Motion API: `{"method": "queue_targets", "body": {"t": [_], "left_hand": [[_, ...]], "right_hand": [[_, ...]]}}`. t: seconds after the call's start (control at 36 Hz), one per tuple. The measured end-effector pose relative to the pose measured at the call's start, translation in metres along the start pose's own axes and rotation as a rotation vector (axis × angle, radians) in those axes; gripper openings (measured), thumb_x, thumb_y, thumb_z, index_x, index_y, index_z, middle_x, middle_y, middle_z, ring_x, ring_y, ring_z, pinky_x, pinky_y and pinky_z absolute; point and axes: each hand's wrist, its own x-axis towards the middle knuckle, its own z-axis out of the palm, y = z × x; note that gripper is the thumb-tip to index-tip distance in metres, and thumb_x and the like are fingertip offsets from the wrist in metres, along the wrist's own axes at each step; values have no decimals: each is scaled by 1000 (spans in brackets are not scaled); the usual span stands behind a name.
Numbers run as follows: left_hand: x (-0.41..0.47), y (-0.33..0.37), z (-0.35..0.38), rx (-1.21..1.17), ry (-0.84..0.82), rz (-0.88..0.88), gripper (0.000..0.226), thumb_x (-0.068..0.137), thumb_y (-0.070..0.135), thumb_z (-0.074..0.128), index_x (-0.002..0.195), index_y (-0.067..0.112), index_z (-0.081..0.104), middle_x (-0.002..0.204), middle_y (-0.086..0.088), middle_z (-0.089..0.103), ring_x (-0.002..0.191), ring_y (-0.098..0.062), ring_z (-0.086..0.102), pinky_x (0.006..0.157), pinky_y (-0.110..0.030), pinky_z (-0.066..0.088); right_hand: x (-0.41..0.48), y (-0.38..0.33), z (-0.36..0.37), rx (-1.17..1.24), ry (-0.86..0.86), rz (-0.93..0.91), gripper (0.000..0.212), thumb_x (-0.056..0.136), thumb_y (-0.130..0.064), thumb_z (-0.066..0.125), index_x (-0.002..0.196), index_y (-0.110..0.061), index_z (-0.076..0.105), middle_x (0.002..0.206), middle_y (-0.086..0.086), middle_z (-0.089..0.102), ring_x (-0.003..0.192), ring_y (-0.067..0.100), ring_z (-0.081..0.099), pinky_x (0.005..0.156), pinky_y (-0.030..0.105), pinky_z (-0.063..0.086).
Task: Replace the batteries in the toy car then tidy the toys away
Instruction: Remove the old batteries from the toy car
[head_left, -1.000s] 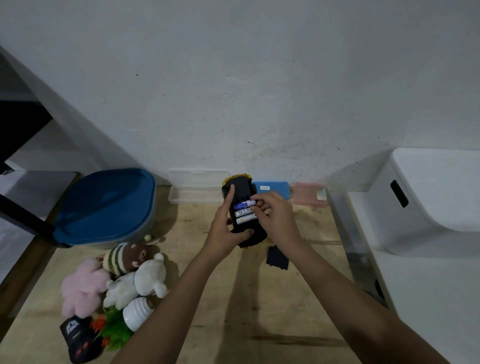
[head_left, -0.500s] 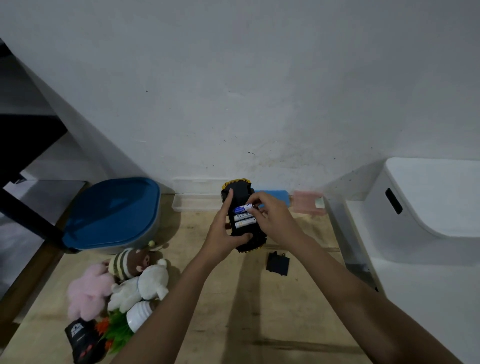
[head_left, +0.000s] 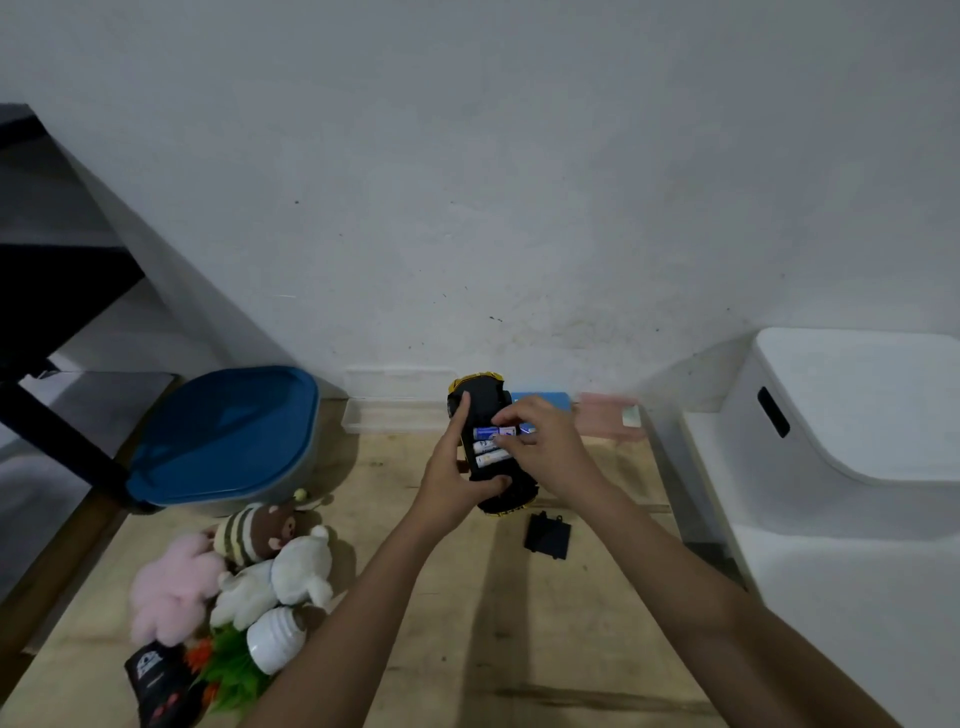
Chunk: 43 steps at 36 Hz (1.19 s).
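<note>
The toy car (head_left: 485, 402), yellow with a black underside, is turned belly up above the wooden table. My left hand (head_left: 453, 480) grips it from the left side. Three batteries (head_left: 491, 445) lie side by side in its open compartment, the top one blue. My right hand (head_left: 545, 447) rests its fingertips on the right ends of the batteries. The black battery cover (head_left: 546, 535) lies loose on the table just below the car.
A blue-lidded grey bin (head_left: 228, 436) stands at the left. Plush toys (head_left: 244, 566), a plastic plant and a black item are piled at front left. A clear tray (head_left: 389, 415), blue box and pink box line the wall. White lidded bin (head_left: 852, 410) at right.
The view has tilted up slightly. Both hands stay on the car; my right fingertips have shifted a little over the batteries.
</note>
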Motion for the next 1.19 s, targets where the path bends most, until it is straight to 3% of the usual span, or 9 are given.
{"method": "queue_targets", "body": {"t": [0.14,0.36,0.56,0.69,0.83,0.94,1.03,1.11,1.19], "left_hand": [[-1,-4,1,16,-7,-20,100,74,-12,69,138,45,18,120,11,54,102,-10,61,76,-17,53],[-2,-5,-10,41,-14,-72,102,73,-11,71,145,39,17,116,11,51,93,-10,61,71,-17,53],[-8,-4,-15,40,-16,-86,102,74,-12,70,147,34,16,112,12,47,89,-6,59,64,-12,50],[-11,-3,-14,38,-23,-89,102,74,-10,71,147,35,16,113,12,47,90,-6,59,64,-12,51],[-13,-7,-16,27,-22,-90,104,73,-10,72,147,37,16,116,10,47,96,-12,60,66,-13,52],[-16,-8,-17,14,-11,-85,104,73,-10,72,146,39,16,115,11,48,96,-16,60,67,-13,52],[-17,-9,-17,7,-9,-79,104,73,-11,72,146,38,16,115,12,47,94,-13,60,66,-12,51],[-18,-10,-18,-4,-3,-71,104,73,-11,72,147,37,16,117,9,47,96,-14,59,66,-13,52],[-18,-10,-19,0,2,-52,105,73,-10,72,146,39,16,120,6,47,102,-19,59,69,-14,53]], "right_hand": [[3,3,0,-281,-127,-54,21,88,-7,57,108,-12,63,109,6,56,100,18,53,86,25,42],[4,7,-4,-300,-155,-81,19,94,-11,49,109,-11,59,109,4,58,103,18,49,84,23,35],[2,8,-13,235,40,188,11,94,-13,49,98,-12,60,86,2,62,80,17,62,72,27,51],[-3,3,-12,655,236,362,3,83,-10,67,84,-12,68,69,2,61,56,3,57,61,16,51],[-6,-6,-12,1219,311,513,10,91,-10,55,85,-5,60,74,5,55,66,10,51,57,12,51],[-4,-14,-17,1586,460,659,17,97,-16,47,86,-3,48,85,16,55,74,21,57,65,26,58],[-2,-14,-19,1651,465,652,17,99,-10,41,84,-3,47,84,18,54,76,25,61,71,33,57],[-2,-12,-20,1581,443,678,18,97,-1,37,83,-3,48,74,11,48,69,19,56,62,28,58],[-3,-11,-17,1273,369,731,22,93,0,35,76,-5,49,56,3,38,47,10,36,47,22,39]]}}
